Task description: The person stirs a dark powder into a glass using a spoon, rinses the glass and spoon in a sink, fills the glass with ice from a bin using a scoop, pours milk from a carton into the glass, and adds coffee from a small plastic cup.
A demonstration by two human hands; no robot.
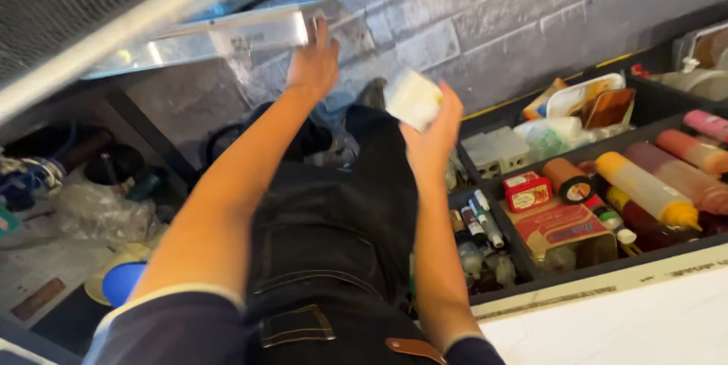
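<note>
White block [413,97], blurred, sits pinched in my right hand [432,130], held up before the grey brick wall [493,24]; I can't tell what it is. My left hand [313,62], fingers spread, touches the metal tray [227,35], whose far end is cut off.

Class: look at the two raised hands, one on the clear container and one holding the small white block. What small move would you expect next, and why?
Probably the left hand tips or steadies the clear container so the right hand can bring the white block up to it: the left fingers already touch its end, and the block is held just beside and below it.
</note>
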